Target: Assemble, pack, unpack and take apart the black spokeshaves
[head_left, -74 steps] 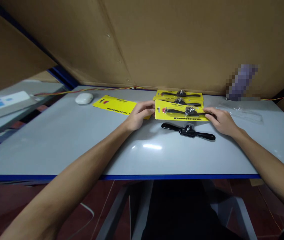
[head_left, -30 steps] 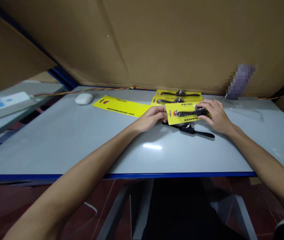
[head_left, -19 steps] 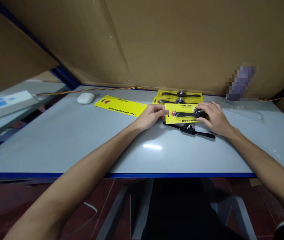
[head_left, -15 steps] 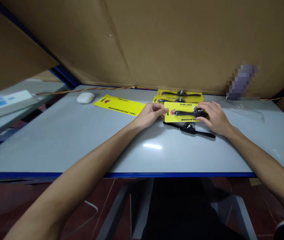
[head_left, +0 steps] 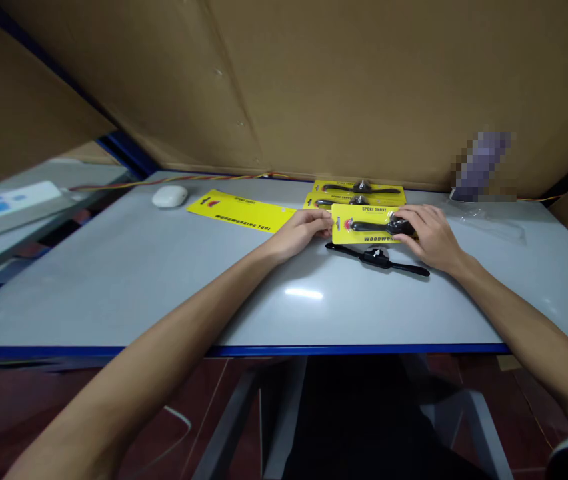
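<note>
A spokeshave package (head_left: pixel 368 237), a yellow card with a black spokeshave on its front, is held tilted up above the table. My right hand (head_left: pixel 429 233) grips its right end, fingers over the top and thumb across the front. At its left edge, beside the hanging slot, my left hand (head_left: pixel 309 230) is closed in a pinch. Whether those fingertips hold the card or a clear cover cannot be made out. Just below and nearer to me, an unpacked black spokeshave (head_left: pixel 378 259) lies on the table. Two more yellow spokeshave packages (head_left: pixel 389 198) lie behind, partly covered.
A flat yellow card (head_left: pixel 241 212) lies left of my left hand, near a white mouse-like object (head_left: pixel 169 196). Clear plastic packaging (head_left: pixel 494 223) rests at the right, by a blurred purple item (head_left: pixel 481 167). A cardboard wall (head_left: pixel 314 87) closes off the back of the table (head_left: pixel 164 287).
The package has shifted slightly right relative to my left fingers, so its hanging slot now shows fully. My right hand keeps its grip. The view has moved slightly.
</note>
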{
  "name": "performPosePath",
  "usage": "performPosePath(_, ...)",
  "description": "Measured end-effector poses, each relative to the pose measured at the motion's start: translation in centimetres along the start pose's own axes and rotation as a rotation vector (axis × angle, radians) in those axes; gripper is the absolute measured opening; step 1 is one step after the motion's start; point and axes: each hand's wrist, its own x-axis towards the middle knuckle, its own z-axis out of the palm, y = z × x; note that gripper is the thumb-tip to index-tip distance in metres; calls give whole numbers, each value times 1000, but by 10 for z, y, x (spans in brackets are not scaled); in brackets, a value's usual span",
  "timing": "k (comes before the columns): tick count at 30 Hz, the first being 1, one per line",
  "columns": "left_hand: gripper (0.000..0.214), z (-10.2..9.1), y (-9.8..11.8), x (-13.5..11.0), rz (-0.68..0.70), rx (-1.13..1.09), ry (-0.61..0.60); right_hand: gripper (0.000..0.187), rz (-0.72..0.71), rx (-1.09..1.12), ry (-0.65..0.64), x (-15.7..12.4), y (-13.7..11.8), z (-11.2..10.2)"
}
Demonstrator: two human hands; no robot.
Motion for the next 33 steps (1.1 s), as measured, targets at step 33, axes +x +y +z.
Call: performPosePath(33, 34, -7, -11, 0, 97, -137, -87, 34, 86, 174, -46, 0, -4, -2)
